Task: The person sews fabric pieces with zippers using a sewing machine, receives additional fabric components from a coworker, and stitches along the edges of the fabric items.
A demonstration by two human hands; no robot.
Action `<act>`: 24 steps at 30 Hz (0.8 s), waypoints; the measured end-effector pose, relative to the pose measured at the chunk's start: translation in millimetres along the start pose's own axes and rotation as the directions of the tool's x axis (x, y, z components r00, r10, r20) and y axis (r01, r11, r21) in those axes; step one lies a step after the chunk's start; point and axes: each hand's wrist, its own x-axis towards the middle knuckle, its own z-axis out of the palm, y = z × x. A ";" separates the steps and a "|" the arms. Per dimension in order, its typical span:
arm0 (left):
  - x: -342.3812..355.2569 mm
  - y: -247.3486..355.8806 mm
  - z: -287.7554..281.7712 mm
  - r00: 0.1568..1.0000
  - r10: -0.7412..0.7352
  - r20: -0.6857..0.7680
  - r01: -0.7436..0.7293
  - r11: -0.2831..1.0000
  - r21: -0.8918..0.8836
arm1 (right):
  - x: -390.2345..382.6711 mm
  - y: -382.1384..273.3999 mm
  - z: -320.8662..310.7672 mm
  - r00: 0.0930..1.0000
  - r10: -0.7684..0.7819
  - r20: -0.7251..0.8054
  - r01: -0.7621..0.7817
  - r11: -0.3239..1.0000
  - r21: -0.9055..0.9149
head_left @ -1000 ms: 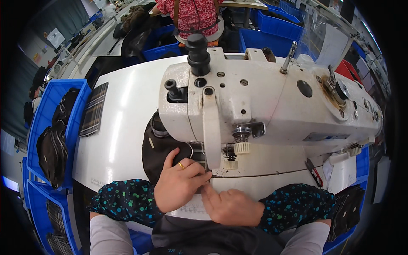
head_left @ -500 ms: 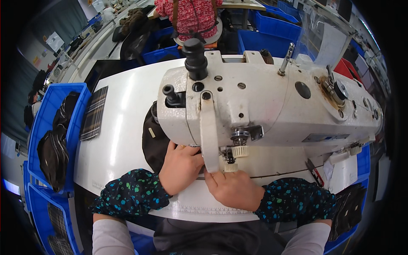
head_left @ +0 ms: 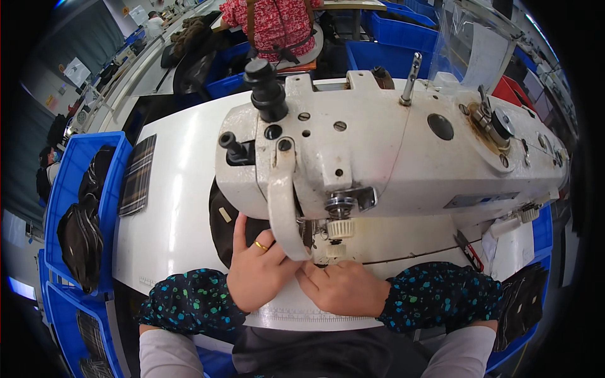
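A sewing machine (head_left: 378, 145) with a white, worn head stands over the white table. Beneath its left end lies a dark rounded fabric piece (head_left: 222, 234) with a small pale label; the machine head hides part of it. My left hand (head_left: 259, 271), with a gold ring, rests at the near edge of this fabric. Its fingers are apart, the index finger stretched out over the cloth. Close beside it, my right hand (head_left: 350, 286) is closed, fingers curled and thumb against them near the white curved lever (head_left: 283, 214). What its fingertips hold is hidden.
On the left, a blue bin (head_left: 113, 217) holds dark fabric pieces, with a plaid cloth (head_left: 137, 176) beside it. Red-handled snips (head_left: 469, 252) lie at the right of the table. More dark pieces (head_left: 522, 309) sit at the lower right. A person in red (head_left: 268, 28) sits ahead.
My left hand has shifted slightly left and down, its index finger now extended and the ring showing. My right hand stays near the same place, a little closer in. The whole view has shifted slightly.
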 end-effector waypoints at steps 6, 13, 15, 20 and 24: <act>1.5 -8.6 1.4 0.996 -0.056 0.069 0.068 0.978 -0.199 | 2.8 1.4 -6.3 1.000 -0.006 0.018 0.005 1.000 0.021; 2.2 -14.7 6.0 0.993 -0.031 0.111 0.070 0.927 -0.370 | 2.0 2.3 -5.0 1.000 -0.008 0.030 0.007 0.999 0.035; 5.0 -15.0 3.5 0.993 -0.015 0.115 0.057 0.929 -0.366 | 1.4 3.0 -4.9 1.000 -0.011 0.025 0.010 0.999 0.036; 11.1 -18.1 1.3 0.996 0.002 0.092 0.033 0.926 -0.376 | 3.9 4.6 1.2 1.000 0.012 0.012 -0.012 1.000 0.015; 22.8 -16.9 1.0 0.995 -0.042 0.086 0.069 0.936 -0.346 | 8.5 10.4 6.3 0.997 0.068 0.036 -0.069 0.997 0.022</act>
